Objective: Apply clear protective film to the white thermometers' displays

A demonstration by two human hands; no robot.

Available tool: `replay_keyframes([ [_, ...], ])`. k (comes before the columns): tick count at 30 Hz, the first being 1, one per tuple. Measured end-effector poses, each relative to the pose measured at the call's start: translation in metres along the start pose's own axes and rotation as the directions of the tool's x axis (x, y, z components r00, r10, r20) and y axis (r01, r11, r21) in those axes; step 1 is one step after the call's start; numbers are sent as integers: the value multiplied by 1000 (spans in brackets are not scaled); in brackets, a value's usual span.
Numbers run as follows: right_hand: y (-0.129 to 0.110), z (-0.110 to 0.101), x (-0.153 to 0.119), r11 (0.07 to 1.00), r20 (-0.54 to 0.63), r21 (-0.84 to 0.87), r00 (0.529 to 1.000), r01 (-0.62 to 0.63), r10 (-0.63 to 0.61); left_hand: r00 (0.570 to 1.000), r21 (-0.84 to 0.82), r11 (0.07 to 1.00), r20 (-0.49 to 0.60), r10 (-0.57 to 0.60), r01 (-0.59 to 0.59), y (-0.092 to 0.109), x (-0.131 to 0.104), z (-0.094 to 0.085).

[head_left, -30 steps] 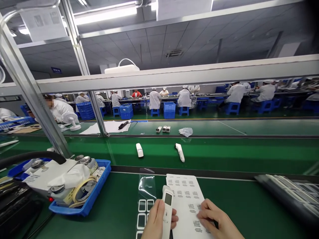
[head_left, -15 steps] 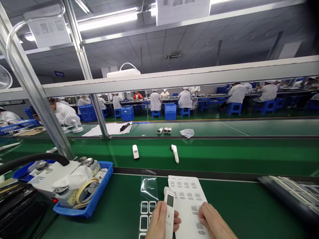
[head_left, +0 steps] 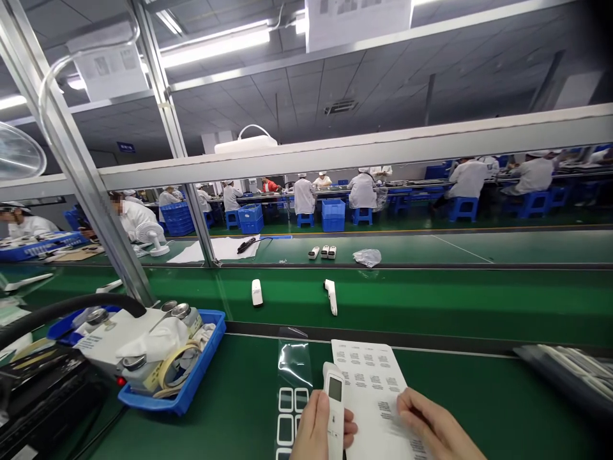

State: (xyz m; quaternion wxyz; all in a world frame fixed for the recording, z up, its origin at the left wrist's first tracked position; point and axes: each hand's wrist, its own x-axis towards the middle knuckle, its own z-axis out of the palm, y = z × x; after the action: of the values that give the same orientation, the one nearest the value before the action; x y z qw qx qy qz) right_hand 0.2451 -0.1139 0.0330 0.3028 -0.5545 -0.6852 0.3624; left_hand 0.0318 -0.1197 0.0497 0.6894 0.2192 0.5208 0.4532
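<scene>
A white handheld thermometer with a small grey screen stands tilted in my left hand, whose fingers wrap round its body. Beside it lies a white sheet of printed labels. My right hand is closed at the sheet's right edge, thumb and fingertips pinched on it; whether a single label is lifted there I cannot tell. Left of the thermometer is a clear film strip bearing white-outlined rounded frames, partly covered by my left hand.
Two white thermometers, one left and another right, lie on the green conveyor belt. A blue tray with metal-capped bottles and tape stands left. Stacked pale strips in plastic lie right. A metal post rises at left.
The view has shifted slightly. Both thermometers on the belt have moved left against the bench. My right hand has moved a little right along the label sheet; my left hand keeps its hold.
</scene>
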Motion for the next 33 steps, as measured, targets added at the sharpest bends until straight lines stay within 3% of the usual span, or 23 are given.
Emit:
replay_keyframes([
  [5,-47,6,4,982,173,186,982,42,-74,975,-19,997,206,81,-79,-4,8,-11],
  [10,-90,31,18,963,287,257,945,80,-155,987,52,999,158,0,-9,-8,6,-16],
  [15,-87,42,34,971,128,121,966,208,-223,921,-11,976,329,208,-216,-13,12,-17],
  [17,-84,43,36,969,100,94,966,231,-240,904,-16,965,346,252,-263,-15,15,-17],
  [33,-81,40,38,966,76,180,976,187,-203,943,52,984,299,148,-171,-19,16,-17],
])
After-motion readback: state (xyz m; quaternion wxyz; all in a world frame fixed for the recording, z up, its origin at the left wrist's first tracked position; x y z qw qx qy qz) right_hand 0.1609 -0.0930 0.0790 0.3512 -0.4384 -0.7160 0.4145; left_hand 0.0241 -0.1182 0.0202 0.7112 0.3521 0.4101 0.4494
